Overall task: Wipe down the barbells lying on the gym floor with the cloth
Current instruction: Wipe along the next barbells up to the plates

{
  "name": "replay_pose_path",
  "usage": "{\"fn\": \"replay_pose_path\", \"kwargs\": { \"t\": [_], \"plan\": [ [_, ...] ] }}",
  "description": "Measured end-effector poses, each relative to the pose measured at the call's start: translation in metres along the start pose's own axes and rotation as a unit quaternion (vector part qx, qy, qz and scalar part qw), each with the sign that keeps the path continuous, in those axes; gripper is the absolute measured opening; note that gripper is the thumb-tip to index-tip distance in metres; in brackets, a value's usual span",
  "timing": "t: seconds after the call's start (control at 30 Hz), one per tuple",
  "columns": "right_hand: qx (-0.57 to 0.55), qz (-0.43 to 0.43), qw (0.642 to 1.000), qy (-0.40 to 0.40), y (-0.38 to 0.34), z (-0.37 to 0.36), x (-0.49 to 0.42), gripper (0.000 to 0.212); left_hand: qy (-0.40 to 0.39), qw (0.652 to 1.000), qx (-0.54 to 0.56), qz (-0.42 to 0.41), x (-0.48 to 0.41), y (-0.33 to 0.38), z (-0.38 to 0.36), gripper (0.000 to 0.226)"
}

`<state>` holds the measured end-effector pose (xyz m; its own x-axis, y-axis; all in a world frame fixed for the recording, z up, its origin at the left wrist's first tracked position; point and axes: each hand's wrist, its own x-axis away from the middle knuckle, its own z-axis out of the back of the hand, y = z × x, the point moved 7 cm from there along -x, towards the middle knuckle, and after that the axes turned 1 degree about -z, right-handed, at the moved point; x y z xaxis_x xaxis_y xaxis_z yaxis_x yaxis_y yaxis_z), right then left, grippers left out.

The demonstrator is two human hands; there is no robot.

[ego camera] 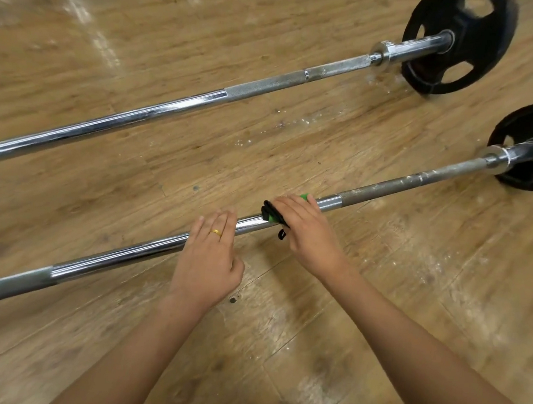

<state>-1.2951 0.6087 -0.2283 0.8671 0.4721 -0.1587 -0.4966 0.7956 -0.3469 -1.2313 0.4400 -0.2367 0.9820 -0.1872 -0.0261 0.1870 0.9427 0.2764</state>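
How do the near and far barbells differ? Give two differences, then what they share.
The near barbell has the left hand resting on it and the right hand holding a cloth to it; the far barbell is untouched. The near barbell's knurled right stretch looks dull and dark; the far barbell's looks brighter. Both are long steel bars lying on the wood floor.

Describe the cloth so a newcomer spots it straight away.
Of the barbells on the wooden floor, take the nearest barbell. On its shaft, under the right hand, sits the cloth. It is the only soft thing there, black with a bright green part against bare chrome.
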Motion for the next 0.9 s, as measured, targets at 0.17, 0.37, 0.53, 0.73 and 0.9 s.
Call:
{"fn": "replay_pose_path", "kwargs": {
  "t": [0.17, 0.37, 0.53, 0.73, 0.9],
  "plan": [
    [-0.024, -0.059, 0.997, 0.049, -0.005, 0.000, 0.011, 0.054, 0.001, 1.000, -0.002, 0.002, 0.010, 0.003, -0.002, 0.080],
    [0.011, 0.015, 1.000, 0.011, 0.004, 0.011, 0.018, 0.053, 0.017, 0.999, 0.003, 0.034, 0.019, 0.015, -0.006, 0.078],
    [-0.031, -0.029, 0.998, 0.037, 0.001, 0.005, 0.024, 0.056, 0.024, 0.999, -0.001, 0.029, 0.023, 0.017, -0.008, 0.079],
    [0.010, 0.020, 1.000, -0.019, 0.001, 0.007, 0.025, 0.061, 0.023, 0.999, 0.001, 0.045, 0.025, 0.021, -0.011, 0.076],
    [-0.006, -0.001, 1.000, 0.023, 0.010, 0.004, 0.025, 0.064, 0.013, 0.999, 0.012, 0.049, 0.024, 0.025, -0.007, 0.078]
  ]
}}
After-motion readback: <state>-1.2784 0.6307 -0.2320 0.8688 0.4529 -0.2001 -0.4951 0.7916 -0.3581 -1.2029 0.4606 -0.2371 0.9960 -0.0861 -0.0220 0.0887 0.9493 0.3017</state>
